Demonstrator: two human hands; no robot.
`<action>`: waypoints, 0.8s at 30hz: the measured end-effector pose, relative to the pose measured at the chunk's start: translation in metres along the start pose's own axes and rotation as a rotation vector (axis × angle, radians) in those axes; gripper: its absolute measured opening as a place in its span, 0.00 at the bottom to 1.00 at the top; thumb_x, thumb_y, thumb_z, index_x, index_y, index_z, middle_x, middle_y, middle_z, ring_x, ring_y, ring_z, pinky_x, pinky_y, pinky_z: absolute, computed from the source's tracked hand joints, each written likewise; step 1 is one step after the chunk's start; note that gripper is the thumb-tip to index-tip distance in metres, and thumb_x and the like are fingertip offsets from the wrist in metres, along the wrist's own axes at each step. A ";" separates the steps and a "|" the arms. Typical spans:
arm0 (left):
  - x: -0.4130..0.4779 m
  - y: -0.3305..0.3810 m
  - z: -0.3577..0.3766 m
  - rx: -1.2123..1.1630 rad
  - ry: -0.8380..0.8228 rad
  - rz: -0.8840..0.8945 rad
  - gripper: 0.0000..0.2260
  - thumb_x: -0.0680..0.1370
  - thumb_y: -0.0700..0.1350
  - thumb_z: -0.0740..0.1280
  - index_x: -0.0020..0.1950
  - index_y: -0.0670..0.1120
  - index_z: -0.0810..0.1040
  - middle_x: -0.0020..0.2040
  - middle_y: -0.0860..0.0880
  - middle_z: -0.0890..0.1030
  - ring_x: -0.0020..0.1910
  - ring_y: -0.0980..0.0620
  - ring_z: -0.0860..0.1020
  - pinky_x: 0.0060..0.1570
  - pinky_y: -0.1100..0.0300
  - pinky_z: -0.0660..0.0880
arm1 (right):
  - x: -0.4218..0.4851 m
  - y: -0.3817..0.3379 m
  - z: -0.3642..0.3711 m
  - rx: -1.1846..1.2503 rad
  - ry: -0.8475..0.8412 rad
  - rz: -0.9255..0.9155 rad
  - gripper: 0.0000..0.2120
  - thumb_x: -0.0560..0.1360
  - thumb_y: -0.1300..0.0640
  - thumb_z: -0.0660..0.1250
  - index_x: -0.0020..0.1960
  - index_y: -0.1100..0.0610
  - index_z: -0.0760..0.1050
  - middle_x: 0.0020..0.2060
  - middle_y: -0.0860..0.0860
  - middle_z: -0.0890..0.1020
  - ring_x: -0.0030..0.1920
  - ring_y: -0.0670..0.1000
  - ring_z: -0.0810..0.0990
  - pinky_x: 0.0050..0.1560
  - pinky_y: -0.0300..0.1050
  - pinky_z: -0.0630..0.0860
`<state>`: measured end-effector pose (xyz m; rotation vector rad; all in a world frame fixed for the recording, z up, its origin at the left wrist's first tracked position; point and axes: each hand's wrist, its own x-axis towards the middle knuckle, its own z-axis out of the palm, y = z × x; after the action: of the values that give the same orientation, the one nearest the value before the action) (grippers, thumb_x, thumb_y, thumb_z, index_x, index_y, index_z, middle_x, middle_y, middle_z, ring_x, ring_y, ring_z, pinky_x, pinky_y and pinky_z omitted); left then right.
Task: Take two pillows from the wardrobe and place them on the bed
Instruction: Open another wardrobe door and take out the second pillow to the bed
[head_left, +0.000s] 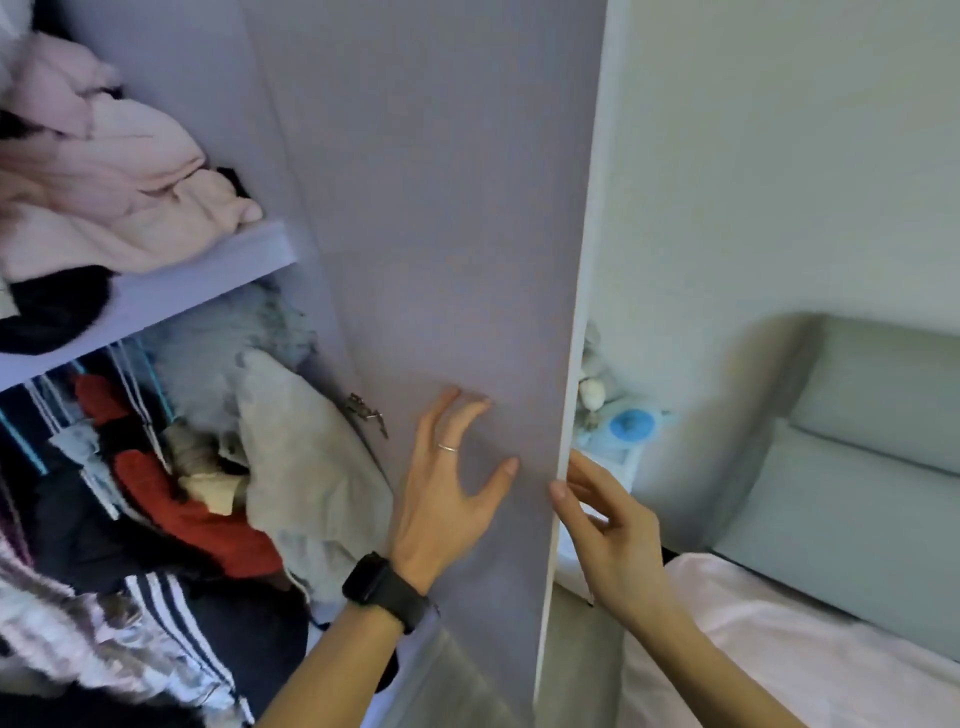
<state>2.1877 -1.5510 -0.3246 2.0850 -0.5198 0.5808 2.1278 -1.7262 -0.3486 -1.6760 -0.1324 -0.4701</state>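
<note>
I am pressing my open left hand (447, 499) flat on the wardrobe door (457, 260), while my right hand (608, 525) is loosely pinching its edge beside it.

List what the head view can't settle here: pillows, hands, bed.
- Pillows: none clearly identifiable; the grey bundle in the wardrobe could be one, but clothes crowd it and the image is blurred.
- Right hand: fingers partly hidden behind the wardrobe door edge, so the grip is unclear.
- Bed: cut off by the right and bottom frame edges.
- Blue item behind the door: too blurred to name.
- Left hand: flat on the door, holding nothing.
</note>
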 end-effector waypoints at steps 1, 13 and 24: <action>0.000 -0.006 0.010 0.049 -0.025 0.025 0.32 0.73 0.60 0.70 0.74 0.65 0.61 0.78 0.54 0.60 0.75 0.59 0.63 0.65 0.70 0.66 | 0.004 0.003 -0.002 -0.022 0.033 0.002 0.21 0.80 0.57 0.69 0.62 0.30 0.76 0.55 0.35 0.84 0.55 0.39 0.83 0.51 0.26 0.75; 0.022 -0.033 0.072 0.582 -0.218 0.141 0.54 0.69 0.52 0.79 0.82 0.58 0.43 0.81 0.35 0.42 0.80 0.33 0.51 0.68 0.31 0.64 | 0.055 0.030 -0.021 -0.201 0.173 0.048 0.27 0.82 0.59 0.66 0.69 0.28 0.68 0.54 0.30 0.82 0.58 0.35 0.81 0.54 0.25 0.73; -0.066 -0.113 -0.020 0.609 -0.258 -0.225 0.28 0.79 0.59 0.64 0.78 0.56 0.64 0.82 0.48 0.55 0.81 0.47 0.47 0.78 0.46 0.42 | -0.020 0.080 0.043 -0.394 0.046 0.139 0.20 0.77 0.58 0.70 0.67 0.44 0.73 0.61 0.43 0.72 0.61 0.47 0.76 0.59 0.50 0.76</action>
<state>2.1934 -1.4654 -0.4255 2.7764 -0.2574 0.3637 2.1480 -1.6947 -0.4336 -2.0419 0.1179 -0.4488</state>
